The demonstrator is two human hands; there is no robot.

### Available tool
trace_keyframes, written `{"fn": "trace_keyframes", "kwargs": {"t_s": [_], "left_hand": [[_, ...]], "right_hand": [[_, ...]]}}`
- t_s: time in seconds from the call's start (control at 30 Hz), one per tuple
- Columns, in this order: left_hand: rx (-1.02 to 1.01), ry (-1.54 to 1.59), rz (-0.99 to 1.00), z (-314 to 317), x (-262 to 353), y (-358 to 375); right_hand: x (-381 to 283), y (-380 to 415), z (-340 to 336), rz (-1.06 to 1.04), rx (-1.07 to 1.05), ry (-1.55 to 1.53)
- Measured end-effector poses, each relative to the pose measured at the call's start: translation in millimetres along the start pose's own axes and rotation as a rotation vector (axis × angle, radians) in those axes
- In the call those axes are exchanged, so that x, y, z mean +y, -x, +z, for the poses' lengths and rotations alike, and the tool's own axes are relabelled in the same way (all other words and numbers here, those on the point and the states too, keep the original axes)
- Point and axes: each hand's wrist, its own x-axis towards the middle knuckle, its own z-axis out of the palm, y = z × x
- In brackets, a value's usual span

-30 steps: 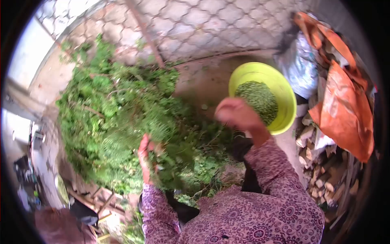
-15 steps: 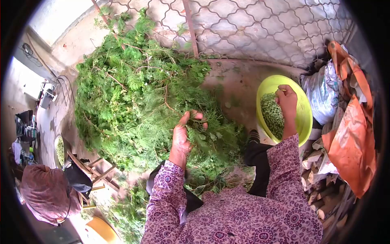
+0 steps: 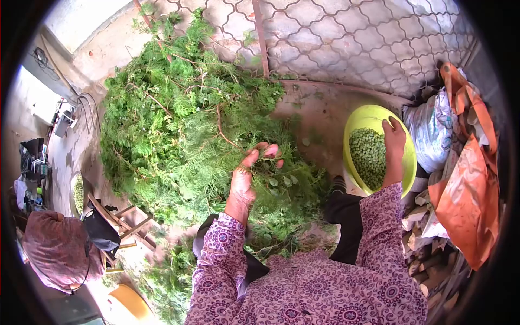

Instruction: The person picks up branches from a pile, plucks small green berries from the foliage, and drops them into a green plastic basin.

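Note:
My left hand is closed around a leafy evergreen branch, its thumb and fingertips meeting near the stem. The branch lies over a big heap of green cuttings in front of me. To the right, my right hand hangs over the near side of a yellow-green plastic basin. Its fingers are loosened and slightly apart, and I see nothing in them. Inside the basin lies a pile of small green cones or berries.
A wire lattice stands behind the heap. White sacks, an orange bag and chopped wood are at right. Another person sits at left by a wooden stool, a bowl of green pieces and an orange tub.
My right hand has gone from closed fingers to loosened ones over the basin, shifting slightly down and right. The left hand keeps hold of the branch. The whole view has shifted slightly.

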Motion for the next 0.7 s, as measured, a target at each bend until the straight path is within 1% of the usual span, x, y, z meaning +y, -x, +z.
{"fn": "trace_keyframes", "kwargs": {"t_s": [0.07,0.13,0.2,0.27,0.33,0.37,0.43,0.47,0.5,0.53,0.57,0.63,0.7], "left_hand": [[-0.021,0.048,-0.025,-2.5,-2.5,-4.4],[-0.016,0.045,-0.025,-6.4,-6.7,-9.4],[-0.012,0.043,-0.027,-4.8,-10.5,-12.3],[-0.006,0.071,-0.064,-1.5,-12.6,-12.6],[0.007,0.070,-0.059,-6.8,-19.2,-17.2],[0.014,0.073,-0.049,-8.6,-21.7,-19.2],[0.007,0.069,-0.051,-8.2,-24.1,-20.3],[-0.002,0.066,-0.051,-8.5,-24.4,-20.1],[0.000,0.067,-0.050,-8.6,-23.9,-19.1],[0.028,0.080,-0.085,-7.9,-23.0,-17.7],[0.055,0.093,-0.119,-7.2,-22.2,-16.4],[0.081,0.065,-0.126,-5.9,-20.9,-13.0],[0.109,0.038,-0.134,-7.0,-21.4,-10.8]], "right_hand": [[-3.6,8.1,10.7,-0.019,-0.240,-0.520],[-54.6,46.5,8.3,-0.008,-0.509,-0.713],[-94.2,90.3,14.0,-0.133,-0.792,-0.692],[-120.3,126.0,17.0,-0.361,-1.022,-0.421],[-124.3,151.9,33.6,-0.555,-1.073,-0.484],[-124.0,158.2,39.5,-0.552,-1.073,-0.485],[-123.7,165.9,47.3,-0.703,-0.959,-0.339],[-124.4,167.7,48.5,-0.702,-0.961,-0.340],[-125.1,169.1,49.3,-0.677,-0.915,-0.361],[-125.9,170.2,50.2,-0.652,-0.868,-0.382],[-127.0,171.4,51.6,-0.652,-0.867,-0.383],[-128.5,174.3,53.9,-0.674,-0.802,-0.348],[-129.0,175.9,55.6,-0.706,-0.791,-0.305]]}}
